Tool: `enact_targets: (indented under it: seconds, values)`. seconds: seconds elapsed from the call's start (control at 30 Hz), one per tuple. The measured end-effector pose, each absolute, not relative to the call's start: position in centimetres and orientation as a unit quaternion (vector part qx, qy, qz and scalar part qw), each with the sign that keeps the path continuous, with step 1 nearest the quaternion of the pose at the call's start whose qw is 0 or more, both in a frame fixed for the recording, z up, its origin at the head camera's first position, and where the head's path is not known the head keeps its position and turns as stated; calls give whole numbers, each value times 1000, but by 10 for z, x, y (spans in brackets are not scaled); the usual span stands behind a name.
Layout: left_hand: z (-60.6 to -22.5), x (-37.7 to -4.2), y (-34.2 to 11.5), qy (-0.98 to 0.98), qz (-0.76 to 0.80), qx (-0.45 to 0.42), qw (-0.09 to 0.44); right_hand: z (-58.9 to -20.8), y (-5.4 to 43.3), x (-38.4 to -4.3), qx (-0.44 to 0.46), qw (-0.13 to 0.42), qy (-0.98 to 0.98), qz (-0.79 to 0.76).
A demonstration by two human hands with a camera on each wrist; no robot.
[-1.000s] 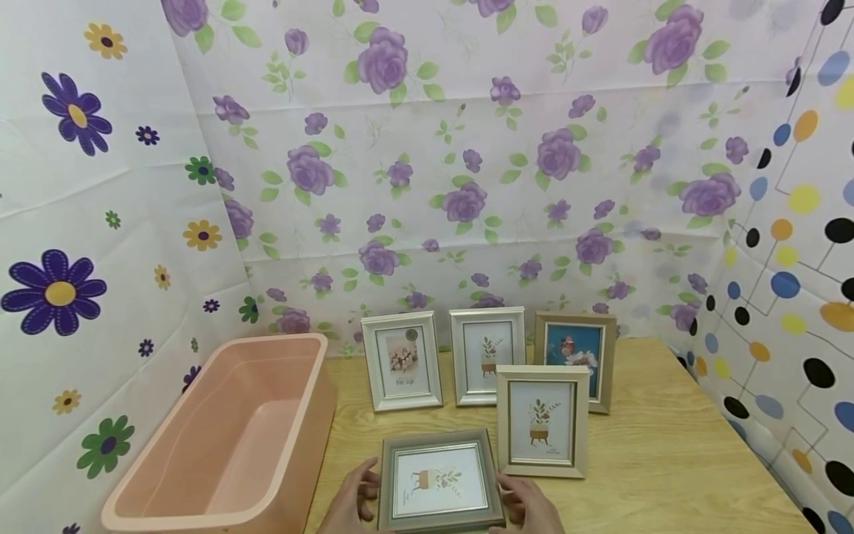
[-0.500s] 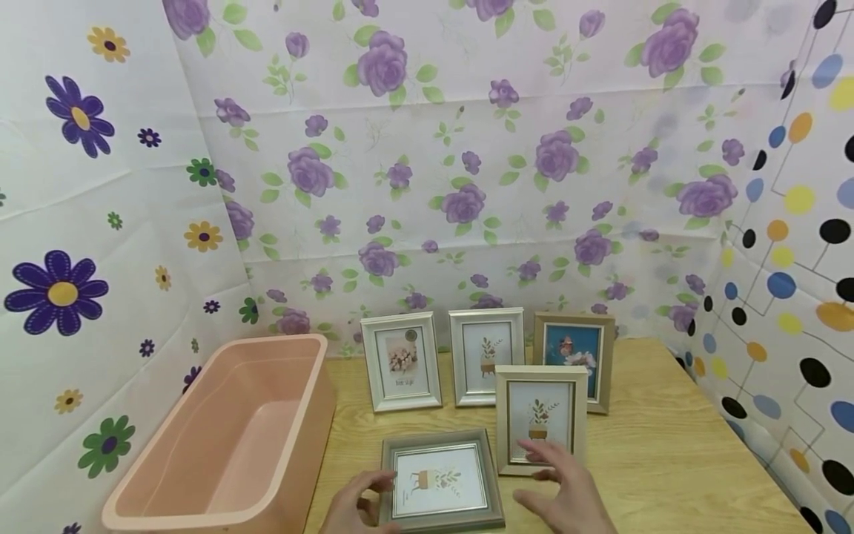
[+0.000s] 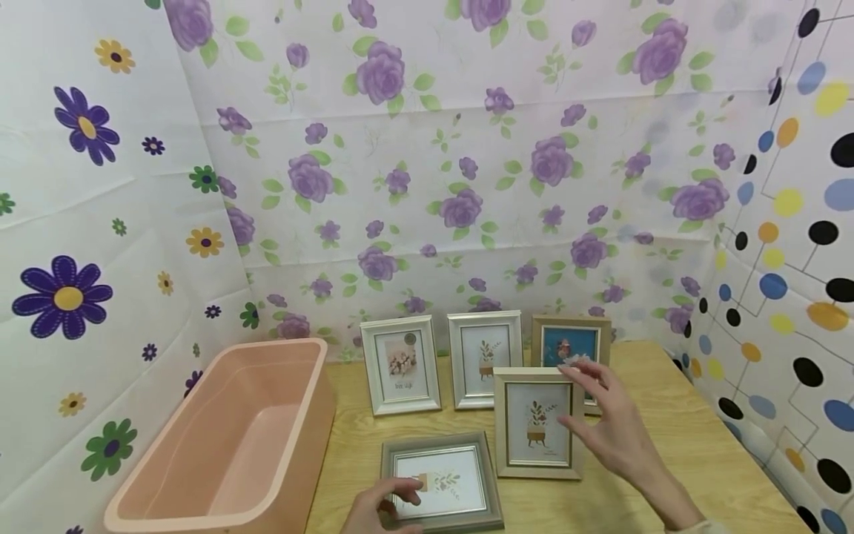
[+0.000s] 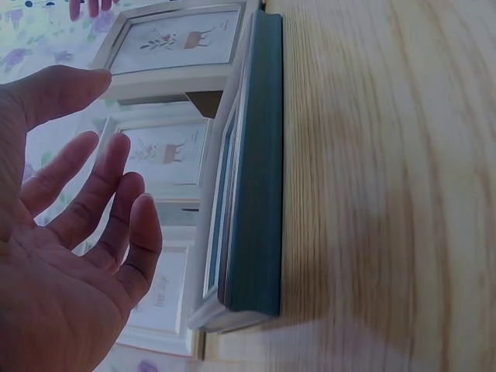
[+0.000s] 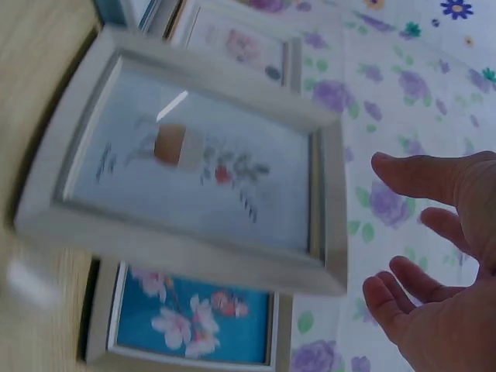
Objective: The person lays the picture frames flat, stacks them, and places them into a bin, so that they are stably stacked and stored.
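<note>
Wood-grain worktop [image 3: 674, 452], walled behind by purple-flowered cloth [image 3: 400, 185]. Cream frame [image 3: 536, 423], one, upright, plant-in-pot print, reference piece for all places below. Right hand [image 3: 617, 423]: at the cream frame's right side, apart from it; thumb and fingers spread wide, nothing held. Grey frame [image 3: 443, 482], one, flat, face up, to the front left of the cream frame. Left hand [image 3: 383, 508]: above the grey frame's left end, left of the cream frame; fingers loosely bent, nothing held. Silver frame [image 3: 485, 357], upright, behind left of the cream frame. Tan frame [image 3: 567, 341], blue print, upright, directly behind, partly covered. White frame [image 3: 400, 363], upright, farther behind left. Pink tub [image 3: 303, 437], well apart, left of the cream frame.
</note>
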State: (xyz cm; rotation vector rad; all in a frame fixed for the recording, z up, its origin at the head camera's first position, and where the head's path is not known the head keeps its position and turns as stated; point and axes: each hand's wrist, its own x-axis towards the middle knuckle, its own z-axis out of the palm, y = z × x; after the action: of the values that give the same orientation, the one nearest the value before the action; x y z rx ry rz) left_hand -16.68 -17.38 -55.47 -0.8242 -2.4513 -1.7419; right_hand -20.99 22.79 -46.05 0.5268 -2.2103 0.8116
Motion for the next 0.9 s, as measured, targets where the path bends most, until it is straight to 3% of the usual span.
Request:
enact_targets:
  seconds: [0.1,0.33,0.47,0.7,0.9]
  values:
    - [-554,-166,-171,-782,-564,-266,-8,-458,239,-226,218,348,-863,294]
    - [-551,-165,-170,-778,-579,-223,-94,-462,259,-249,241,244,-890,301]
    - [-549,-164,-171,-776,-585,-205,-116,-464,264,-257,255,223,-891,302]
    - [-549,-164,-171,-768,-595,-210,-112,-465,266,-267,267,183,-887,329]
    - [-573,-174,-180,-761,-585,-271,-70,-462,268,-269,267,125,-886,358]
